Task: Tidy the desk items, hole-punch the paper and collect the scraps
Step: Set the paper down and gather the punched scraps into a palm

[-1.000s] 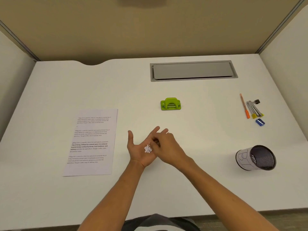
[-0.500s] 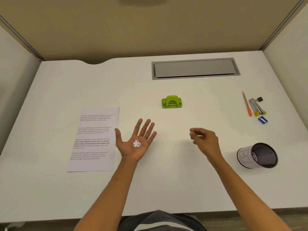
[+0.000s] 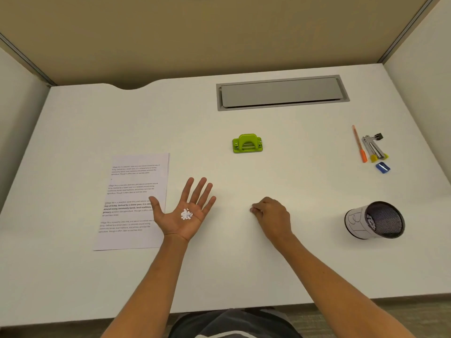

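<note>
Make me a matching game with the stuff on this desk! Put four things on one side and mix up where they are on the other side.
Things:
1. paper scraps
2. hole punch
3. printed paper
4. pen cup

Places:
A. lying on its side, near the right edge of the desk
B. flat on the desk, just beside the left hand
C. in a little pile on the open left palm
D. middle of the desk, beyond both hands

Pairs: 1-C, 2-D, 3-B, 4-A
</note>
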The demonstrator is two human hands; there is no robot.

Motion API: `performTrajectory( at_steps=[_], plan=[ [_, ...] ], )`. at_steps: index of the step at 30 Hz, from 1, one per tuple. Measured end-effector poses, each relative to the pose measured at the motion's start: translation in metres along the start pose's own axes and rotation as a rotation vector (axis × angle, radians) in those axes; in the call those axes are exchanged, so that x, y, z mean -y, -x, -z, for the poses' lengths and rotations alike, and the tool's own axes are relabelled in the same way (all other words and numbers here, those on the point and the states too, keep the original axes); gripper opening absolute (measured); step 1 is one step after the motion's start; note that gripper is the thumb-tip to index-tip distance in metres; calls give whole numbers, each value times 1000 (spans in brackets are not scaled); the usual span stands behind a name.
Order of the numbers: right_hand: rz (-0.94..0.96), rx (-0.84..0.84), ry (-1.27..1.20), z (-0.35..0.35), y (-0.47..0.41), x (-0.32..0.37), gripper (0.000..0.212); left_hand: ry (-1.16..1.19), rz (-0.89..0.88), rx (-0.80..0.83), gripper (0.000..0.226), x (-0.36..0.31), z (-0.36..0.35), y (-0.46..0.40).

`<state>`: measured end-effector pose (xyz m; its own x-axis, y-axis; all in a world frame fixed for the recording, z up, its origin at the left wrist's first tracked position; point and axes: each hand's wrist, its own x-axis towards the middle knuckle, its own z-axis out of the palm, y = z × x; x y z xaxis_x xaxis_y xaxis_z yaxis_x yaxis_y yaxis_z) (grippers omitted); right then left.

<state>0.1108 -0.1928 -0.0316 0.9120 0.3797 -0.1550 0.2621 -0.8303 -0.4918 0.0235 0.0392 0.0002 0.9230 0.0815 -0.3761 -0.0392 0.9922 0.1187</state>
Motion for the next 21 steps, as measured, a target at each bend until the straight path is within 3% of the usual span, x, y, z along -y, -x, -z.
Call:
performTrajectory(
  at_steps=[2,7,10,11,15,18,21],
  plan=[
    [70,-49,137,-2,-4,-1,6,-1,0,3,104,0,0,1],
    [159,-19,343,-5,-10,2,24,-20,9,7,105,1,0,3],
    [33,-31,179,2,-8,10,10,-27,39,24,107,5,-4,4],
    [-9,-59,92,6,-6,16,15,-31,51,30,107,7,-5,4],
    [168,-61,-208,32,10,69,14,-23,135,34,108,15,-10,1],
    [312,47,-177,41,17,113,14,-35,223,28,109,24,-16,-1],
    [329,158,-78,40,15,132,23,-70,302,73,111,31,-21,-3]
  ],
)
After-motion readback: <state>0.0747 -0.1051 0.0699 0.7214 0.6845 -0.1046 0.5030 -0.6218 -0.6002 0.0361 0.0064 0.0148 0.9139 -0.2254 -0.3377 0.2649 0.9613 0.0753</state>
